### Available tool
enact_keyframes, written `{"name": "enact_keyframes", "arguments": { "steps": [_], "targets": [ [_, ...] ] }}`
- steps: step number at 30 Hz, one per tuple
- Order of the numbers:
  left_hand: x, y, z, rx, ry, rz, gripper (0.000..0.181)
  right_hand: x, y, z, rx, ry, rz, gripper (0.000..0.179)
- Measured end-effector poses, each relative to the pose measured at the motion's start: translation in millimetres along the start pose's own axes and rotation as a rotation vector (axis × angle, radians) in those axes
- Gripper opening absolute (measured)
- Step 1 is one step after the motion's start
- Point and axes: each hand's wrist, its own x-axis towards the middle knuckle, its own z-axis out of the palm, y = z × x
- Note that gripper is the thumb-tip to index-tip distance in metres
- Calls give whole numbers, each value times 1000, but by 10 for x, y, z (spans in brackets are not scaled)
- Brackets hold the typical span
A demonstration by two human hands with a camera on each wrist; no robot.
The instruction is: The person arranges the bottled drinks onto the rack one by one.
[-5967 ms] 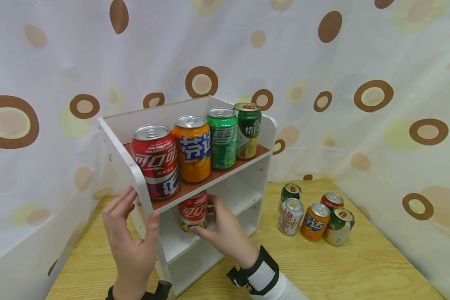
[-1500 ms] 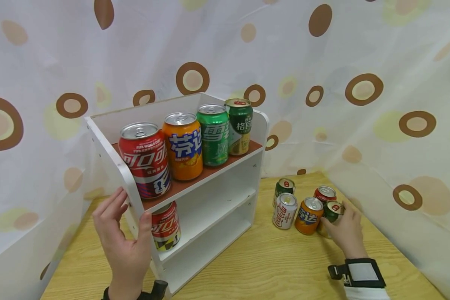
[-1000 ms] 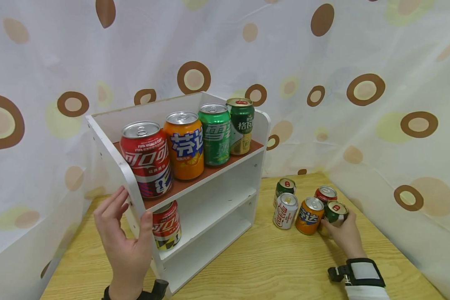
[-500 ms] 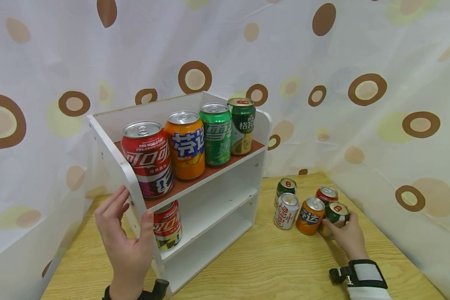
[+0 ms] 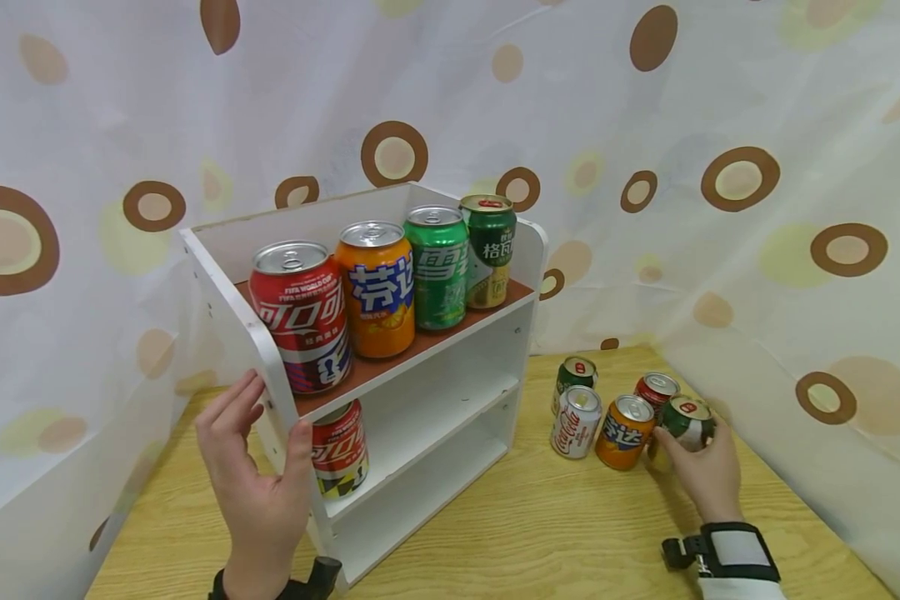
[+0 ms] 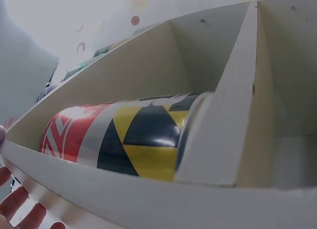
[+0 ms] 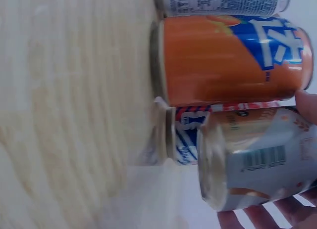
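My right hand (image 5: 711,477) grips a green-and-gold drink can (image 5: 677,419) among the cans at the right. In the right wrist view, that can's base (image 7: 212,164) sits higher than the bases of the orange Fanta can (image 7: 223,61) and the red can behind. My left hand (image 5: 258,508) rests at the left side panel (image 5: 243,321) of a white shelf unit, fingers outside and thumb by its front edge. Inside, at the left end of the middle shelf (image 5: 420,433), stands a red Coca-Cola can (image 5: 340,450), its top partly hidden by the upper board.
On the top shelf are a red can (image 5: 303,321), an orange can (image 5: 378,292), a green can (image 5: 437,271) and a green-gold can (image 5: 489,254). A white Coca-Cola can (image 5: 574,425) and another green can (image 5: 573,375) stand on the wooden table (image 5: 540,525). Patterned cloth hangs behind.
My right hand has left the red can, now at the middle shelf's left end, and taken hold of the green-gold can, which has just risen slightly. My left hand has stayed at the panel.
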Motion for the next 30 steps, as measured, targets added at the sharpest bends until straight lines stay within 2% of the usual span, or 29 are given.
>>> {"name": "enact_keyframes", "arguments": {
  "steps": [6,10,20,30],
  "targets": [
    [0,2,-10,23,-18,-5,65,-42,-160,-41,41,134,-58,87],
    [-1,2,-8,24,-15,-4,65,-81,-329,-82,63,175,-95,85],
    [-9,-9,5,13,-1,-1,65,-242,-762,-119,59,157,-168,82],
    [-2,2,0,23,-8,-2,65,-305,-1092,20,112,112,-234,77]
  ]
}}
